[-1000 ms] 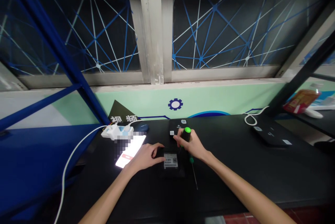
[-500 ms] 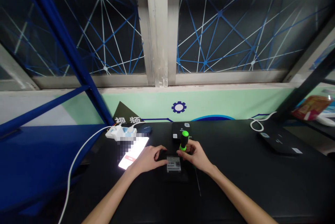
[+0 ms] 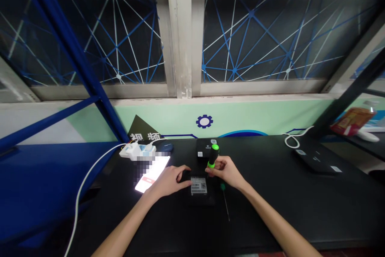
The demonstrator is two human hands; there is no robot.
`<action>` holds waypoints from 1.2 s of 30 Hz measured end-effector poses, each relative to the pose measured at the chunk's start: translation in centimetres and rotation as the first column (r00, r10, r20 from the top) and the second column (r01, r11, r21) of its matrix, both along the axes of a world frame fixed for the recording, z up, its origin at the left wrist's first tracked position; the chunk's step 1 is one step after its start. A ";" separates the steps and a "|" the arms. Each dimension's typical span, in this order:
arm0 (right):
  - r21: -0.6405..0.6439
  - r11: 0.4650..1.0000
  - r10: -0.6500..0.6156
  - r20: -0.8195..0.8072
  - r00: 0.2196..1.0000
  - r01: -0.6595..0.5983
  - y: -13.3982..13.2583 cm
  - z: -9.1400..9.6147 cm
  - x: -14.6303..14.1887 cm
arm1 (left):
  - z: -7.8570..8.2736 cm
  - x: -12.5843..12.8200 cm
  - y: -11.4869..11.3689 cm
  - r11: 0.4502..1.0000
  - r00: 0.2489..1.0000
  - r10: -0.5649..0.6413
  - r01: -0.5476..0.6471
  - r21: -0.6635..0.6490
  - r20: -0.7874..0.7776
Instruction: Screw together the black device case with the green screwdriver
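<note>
A flat black box [image 3: 202,199] lies on the black table with a white printed label [image 3: 199,185] facing up. At its upper left corner is my left hand [image 3: 172,179], thumb and index finger stretched apart, the thumb touching the box beside the label. My right hand [image 3: 227,171] pinches a black and green screwdriver [image 3: 213,155] near the lower end of its handle. The screwdriver stands nearly upright, leaning slightly right, over the box's upper right corner. Its tip is too dark to make out. A second screwdriver [image 3: 223,187], thin-shafted with a green handle, lies right of the box.
A lit phone [image 3: 155,173] lies left of my left hand. Behind it are a white power strip [image 3: 140,150] and a dark mouse [image 3: 165,146]. Another black box [image 3: 204,148] sits at the back, and a black device [image 3: 315,162] with a white cable [image 3: 291,141] lies right.
My right hand has risen slightly with the screwdriver, which now leans a little to the right. The green handle of the lying screwdriver shows more fully. My left hand stays on the box.
</note>
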State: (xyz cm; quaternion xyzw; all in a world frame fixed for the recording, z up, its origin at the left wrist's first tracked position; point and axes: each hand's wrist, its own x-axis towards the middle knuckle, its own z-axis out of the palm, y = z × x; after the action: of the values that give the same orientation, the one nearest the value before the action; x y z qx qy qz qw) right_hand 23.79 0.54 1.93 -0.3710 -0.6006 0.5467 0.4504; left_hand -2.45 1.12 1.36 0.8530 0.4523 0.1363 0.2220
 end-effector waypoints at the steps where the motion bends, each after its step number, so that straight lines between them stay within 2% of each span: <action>1: 0.003 1.000 0.004 -0.002 1.000 -0.004 0.0 0.0 0.0 | 0.0 0.0 0.0 1.000 1.000 0.001 -0.001 -0.001 0.001; 21: -0.023 0.999 0.026 0.002 1.000 -0.026 -0.3 0.1 0.0 | 0.2 0.0 -0.1 1.000 1.000 0.005 -0.005 0.002 0.000; 28: 0.003 1.000 -0.024 0.037 0.999 0.024 -0.4 0.4 0.0 | 0.4 0.0 -0.3 1.000 1.000 -0.002 0.002 0.000 0.000; 36: 0.018 0.999 0.025 0.092 0.995 -0.027 0.6 0.7 0.5 | 0.3 0.0 -0.3 1.000 1.000 -0.006 0.006 0.011 0.001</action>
State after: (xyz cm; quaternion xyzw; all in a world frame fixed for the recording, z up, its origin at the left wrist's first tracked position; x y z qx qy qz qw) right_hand 24.31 1.11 2.62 -0.3834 -0.6307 0.5291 0.4188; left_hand -2.49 0.84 1.64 0.8554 0.4490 0.1388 0.2180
